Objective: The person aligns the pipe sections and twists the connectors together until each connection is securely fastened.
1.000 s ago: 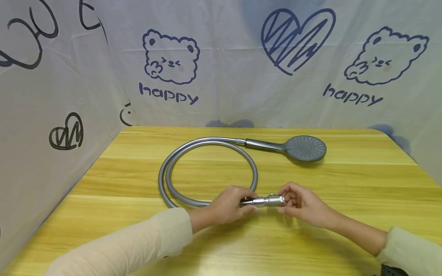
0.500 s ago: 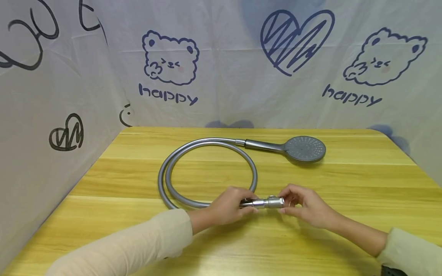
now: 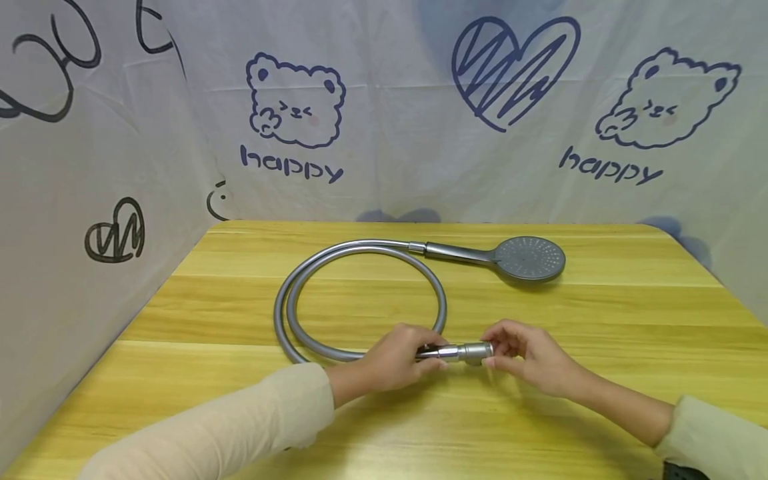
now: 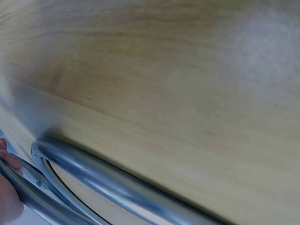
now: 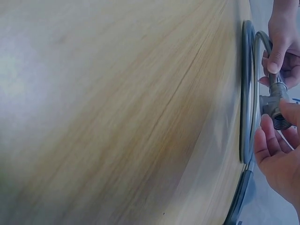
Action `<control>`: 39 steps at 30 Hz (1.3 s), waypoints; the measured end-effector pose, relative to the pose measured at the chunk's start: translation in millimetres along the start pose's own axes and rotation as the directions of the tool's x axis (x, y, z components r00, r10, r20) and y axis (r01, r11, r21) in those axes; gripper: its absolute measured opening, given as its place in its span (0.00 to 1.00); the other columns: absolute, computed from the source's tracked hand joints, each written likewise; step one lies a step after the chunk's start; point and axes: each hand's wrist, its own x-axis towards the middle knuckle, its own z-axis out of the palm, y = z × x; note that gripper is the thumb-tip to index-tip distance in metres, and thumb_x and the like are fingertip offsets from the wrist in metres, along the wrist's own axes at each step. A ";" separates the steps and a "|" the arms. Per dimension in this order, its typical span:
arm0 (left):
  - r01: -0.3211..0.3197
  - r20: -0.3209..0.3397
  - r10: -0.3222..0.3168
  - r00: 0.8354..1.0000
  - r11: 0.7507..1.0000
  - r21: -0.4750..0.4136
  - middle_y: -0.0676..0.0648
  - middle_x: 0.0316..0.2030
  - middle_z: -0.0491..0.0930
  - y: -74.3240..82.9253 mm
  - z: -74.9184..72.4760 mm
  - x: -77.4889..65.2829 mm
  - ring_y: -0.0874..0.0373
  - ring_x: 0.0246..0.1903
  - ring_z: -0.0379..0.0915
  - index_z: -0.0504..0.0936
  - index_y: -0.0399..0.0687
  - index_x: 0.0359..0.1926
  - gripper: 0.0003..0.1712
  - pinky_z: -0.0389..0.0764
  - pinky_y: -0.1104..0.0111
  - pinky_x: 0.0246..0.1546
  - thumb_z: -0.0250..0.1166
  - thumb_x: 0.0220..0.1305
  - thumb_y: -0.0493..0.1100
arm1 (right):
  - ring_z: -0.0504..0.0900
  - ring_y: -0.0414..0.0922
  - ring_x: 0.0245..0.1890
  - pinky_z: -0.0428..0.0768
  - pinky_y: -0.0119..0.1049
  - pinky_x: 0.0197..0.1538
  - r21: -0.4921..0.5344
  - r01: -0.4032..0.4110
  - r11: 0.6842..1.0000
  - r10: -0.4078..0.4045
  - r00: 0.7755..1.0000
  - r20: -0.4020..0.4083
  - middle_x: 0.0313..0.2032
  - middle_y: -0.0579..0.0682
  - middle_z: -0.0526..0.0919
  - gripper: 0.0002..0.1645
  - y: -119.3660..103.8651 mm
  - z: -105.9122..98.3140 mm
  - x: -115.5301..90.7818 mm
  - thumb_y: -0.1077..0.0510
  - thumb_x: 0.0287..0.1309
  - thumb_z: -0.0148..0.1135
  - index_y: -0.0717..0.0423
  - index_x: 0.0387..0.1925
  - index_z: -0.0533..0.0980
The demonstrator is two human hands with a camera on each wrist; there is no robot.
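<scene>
My left hand (image 3: 393,358) grips the end of a grey shower hose (image 3: 281,300) just behind its chrome nut (image 3: 447,353). A short metal tee fitting (image 3: 475,352) sits in line with that nut. On the fitting's far end, my right hand (image 3: 536,357) pinches with thumb and fingertips. The right wrist view shows the tee fitting's threaded open mouth (image 5: 281,123) beside the right thumb, and its side stub pointing toward the coil. Behind the hands the hose lies in a loose loop, joined to a grey shower head (image 3: 531,259) lying face up.
The wooden table (image 3: 630,320) carries the hose coil and shower head at its back half. A white cloth (image 3: 414,133) with drawn bears and hearts hangs behind and along the left side. A dark band (image 3: 684,471) shows at the right wrist.
The tee fitting has turned about its length: its side stub, on top before, now points down toward the front. Both hands stay in nearly the same place.
</scene>
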 end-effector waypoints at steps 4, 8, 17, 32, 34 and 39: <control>0.015 0.004 -0.015 1.000 1.000 0.004 0.46 0.34 0.84 0.7 -0.4 0.3 0.68 0.26 0.72 0.82 0.40 0.40 0.11 0.73 0.82 0.28 0.65 0.57 0.40 | 0.75 0.32 0.29 0.78 0.27 0.31 0.021 -0.024 0.999 0.024 0.999 0.021 0.34 0.56 0.80 0.16 -1.1 -0.9 0.1 0.63 0.54 0.62 0.69 0.43 0.73; 0.032 0.009 -0.032 0.999 0.999 0.001 0.47 0.34 0.84 1.5 -0.9 0.4 0.70 0.26 0.71 0.82 0.41 0.41 0.11 0.73 0.83 0.28 0.65 0.58 0.41 | 0.76 0.32 0.29 0.79 0.29 0.31 0.052 -0.036 0.998 0.034 0.999 0.038 0.33 0.58 0.80 0.15 -0.9 -1.2 0.7 0.64 0.57 0.59 0.71 0.43 0.72; 0.026 0.010 -0.026 1.000 1.000 -0.005 0.47 0.34 0.84 1.6 -1.2 0.5 0.70 0.25 0.70 0.82 0.41 0.41 0.11 0.73 0.83 0.27 0.65 0.58 0.41 | 0.76 0.36 0.24 0.78 0.32 0.26 0.115 -0.084 0.990 0.075 0.994 0.084 0.30 0.58 0.78 0.14 -0.1 -1.4 2.0 0.62 0.63 0.53 0.73 0.44 0.71; -0.005 0.002 0.005 1.000 1.000 -0.001 0.46 0.33 0.84 -0.7 -0.4 0.0 0.69 0.26 0.72 0.82 0.40 0.40 0.11 0.73 0.83 0.28 0.66 0.57 0.41 | 0.76 0.37 0.32 0.80 0.30 0.35 0.262 0.021 0.965 -0.078 0.975 0.209 0.35 0.57 0.75 0.18 4.8 -6.5 0.5 0.72 0.59 0.51 0.78 0.50 0.63; -0.018 -0.003 0.018 1.000 1.000 0.005 0.46 0.34 0.84 -1.0 -0.2 -0.4 0.68 0.26 0.73 0.82 0.40 0.40 0.11 0.73 0.83 0.28 0.66 0.57 0.40 | 0.76 0.36 0.33 0.80 0.29 0.36 0.263 0.036 0.964 -0.096 0.972 0.216 0.35 0.57 0.75 0.19 7.1 -6.8 0.0 0.73 0.57 0.52 0.79 0.50 0.63; -0.049 -0.018 0.049 0.999 0.999 0.019 0.46 0.32 0.84 -2.9 1.1 -0.7 0.69 0.25 0.72 0.82 0.39 0.39 0.10 0.73 0.83 0.27 0.66 0.56 0.40 | 0.78 0.36 0.33 0.80 0.31 0.35 0.224 0.049 0.973 -0.097 0.973 0.207 0.36 0.55 0.76 0.20 11.6 -6.2 -0.2 0.67 0.60 0.55 0.77 0.50 0.64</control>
